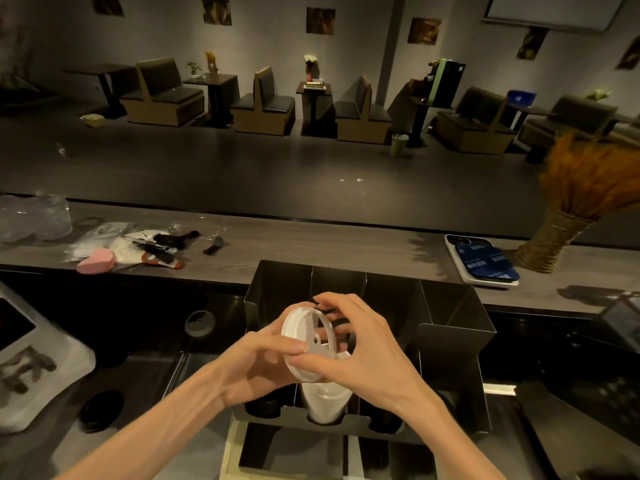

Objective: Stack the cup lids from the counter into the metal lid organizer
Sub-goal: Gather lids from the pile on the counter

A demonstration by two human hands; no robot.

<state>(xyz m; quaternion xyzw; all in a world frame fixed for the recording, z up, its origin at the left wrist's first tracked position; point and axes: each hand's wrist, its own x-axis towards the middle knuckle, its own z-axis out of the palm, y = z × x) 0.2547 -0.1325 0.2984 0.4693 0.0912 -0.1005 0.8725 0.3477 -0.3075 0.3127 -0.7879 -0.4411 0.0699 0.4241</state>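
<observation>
A white cup lid (300, 341) is held on edge, tilted, above the middle slot of the dark metal lid organizer (453, 327). My left hand (258, 362) grips its lower left rim from below. My right hand (360, 344) pinches its right rim, fingers curled over the top. Below the lid, a stack of white lids (325, 401) lies in the middle slot. The slots either side look dark, and I cannot make out what they hold.
A grey lid (200, 323) lies on the dark lower counter to the left. On the upper counter lie a pink sponge (95, 260), plastic bags and small tools at left, a phone (485, 261) and a woven vase of dried grass (554, 242) at right.
</observation>
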